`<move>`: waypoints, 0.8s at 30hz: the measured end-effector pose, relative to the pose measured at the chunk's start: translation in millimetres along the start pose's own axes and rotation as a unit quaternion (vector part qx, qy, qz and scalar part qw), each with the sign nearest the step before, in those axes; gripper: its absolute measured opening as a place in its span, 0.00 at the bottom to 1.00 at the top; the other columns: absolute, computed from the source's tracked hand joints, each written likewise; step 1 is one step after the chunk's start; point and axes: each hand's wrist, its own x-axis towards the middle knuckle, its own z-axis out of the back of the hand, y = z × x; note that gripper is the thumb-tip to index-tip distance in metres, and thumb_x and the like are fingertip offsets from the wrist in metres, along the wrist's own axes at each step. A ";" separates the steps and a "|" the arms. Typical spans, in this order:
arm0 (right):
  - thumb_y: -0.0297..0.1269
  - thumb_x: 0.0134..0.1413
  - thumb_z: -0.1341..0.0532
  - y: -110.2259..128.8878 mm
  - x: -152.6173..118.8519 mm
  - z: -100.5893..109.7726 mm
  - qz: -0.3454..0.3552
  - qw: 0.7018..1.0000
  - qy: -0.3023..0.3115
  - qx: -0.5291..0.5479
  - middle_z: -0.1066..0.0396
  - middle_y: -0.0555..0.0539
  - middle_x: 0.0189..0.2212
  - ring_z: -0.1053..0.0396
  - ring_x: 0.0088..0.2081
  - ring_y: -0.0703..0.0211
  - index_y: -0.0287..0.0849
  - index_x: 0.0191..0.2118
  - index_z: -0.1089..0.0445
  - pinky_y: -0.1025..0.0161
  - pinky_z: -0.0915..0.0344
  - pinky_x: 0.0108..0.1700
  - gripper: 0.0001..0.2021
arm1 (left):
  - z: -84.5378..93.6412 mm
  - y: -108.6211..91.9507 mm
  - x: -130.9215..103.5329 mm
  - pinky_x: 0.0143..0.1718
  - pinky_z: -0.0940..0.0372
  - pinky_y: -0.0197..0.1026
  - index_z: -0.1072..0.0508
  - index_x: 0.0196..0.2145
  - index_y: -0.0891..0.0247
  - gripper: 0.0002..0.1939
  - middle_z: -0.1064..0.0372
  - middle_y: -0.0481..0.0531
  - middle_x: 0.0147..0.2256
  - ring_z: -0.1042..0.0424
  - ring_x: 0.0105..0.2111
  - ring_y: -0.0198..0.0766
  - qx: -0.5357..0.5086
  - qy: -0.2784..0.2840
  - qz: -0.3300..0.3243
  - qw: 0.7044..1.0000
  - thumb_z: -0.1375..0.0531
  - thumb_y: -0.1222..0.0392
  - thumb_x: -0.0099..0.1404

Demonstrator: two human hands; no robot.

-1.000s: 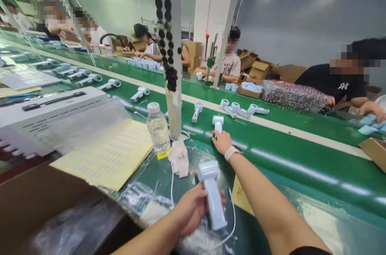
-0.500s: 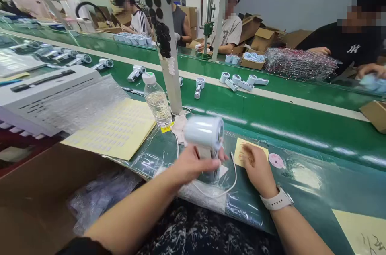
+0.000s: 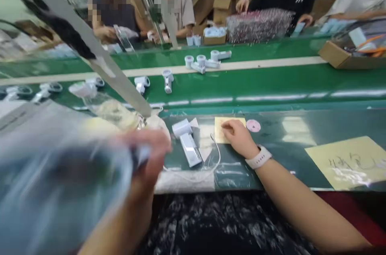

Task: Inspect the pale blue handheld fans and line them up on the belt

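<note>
My left hand [image 3: 147, 156], smeared by motion, is closed at the edge of a large light-blue object [image 3: 60, 202] with a round rim, very near the camera; its exact form is blurred. A light-blue and white handheld device [image 3: 189, 148] with a cylindrical head lies on the green bench. My right hand [image 3: 238, 137], with a pale watch on its wrist, rests on a small yellow paper [image 3: 221, 134], fingers loosely curled and nothing visible in them. A white cable [image 3: 219, 158] curves between the device and that hand. Beside the paper is a pink round sticker [image 3: 253, 125].
A pale post [image 3: 120, 82] leans across the left, beside a clear bottle [image 3: 102, 104]. Several similar devices lie on the green conveyor [image 3: 271, 82]. A large yellow sheet [image 3: 356, 160] is at right, an open carton [image 3: 346, 60] behind it. People sit across the conveyor.
The view has turned to the right. My left hand has moved left and nearer to the camera. The device on the bench now shows in full. My right hand stays on the paper.
</note>
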 end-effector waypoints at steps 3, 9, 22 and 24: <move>0.32 0.51 0.43 -1.0 -0.1 1.5 -0.008 1.000 0.006 -0.002 0.25 0.43 0.38 0.31 0.46 0.47 0.46 0.34 0.30 0.47 0.35 0.52 0.06 | -7.9 -1.0 -9.0 0.18 0.40 0.37 0.29 0.35 0.59 0.14 0.34 0.43 0.21 0.35 0.17 0.32 -0.046 0.070 0.052 0.995 0.31 0.52 0.54; 0.32 0.49 0.44 1.8 -1.7 1.3 -0.003 1.000 0.010 0.006 0.25 0.42 0.37 0.31 0.45 0.45 0.46 0.32 0.31 0.45 0.36 0.50 0.06 | -20.7 16.5 -58.0 0.19 0.39 0.33 0.31 0.39 0.63 0.17 0.31 0.47 0.24 0.34 0.18 0.31 -0.171 0.167 0.280 0.930 0.35 0.48 0.60; 0.35 0.50 0.45 -0.2 -3.1 3.9 -0.012 0.999 0.034 -0.013 0.26 0.42 0.38 0.32 0.45 0.45 0.46 0.33 0.30 0.46 0.35 0.48 0.07 | -32.8 14.5 -67.8 0.45 0.30 0.45 0.33 0.51 0.59 0.27 0.28 0.55 0.46 0.24 0.44 0.45 -0.268 0.168 0.379 0.869 0.30 0.54 0.57; 0.35 0.50 0.45 -0.4 -2.7 4.1 -0.014 0.999 0.033 -0.016 0.25 0.42 0.38 0.32 0.45 0.45 0.46 0.33 0.30 0.46 0.36 0.48 0.07 | -31.2 17.3 -68.8 0.42 0.30 0.43 0.31 0.49 0.60 0.30 0.29 0.51 0.39 0.24 0.39 0.41 -0.260 0.160 0.383 0.872 0.27 0.53 0.51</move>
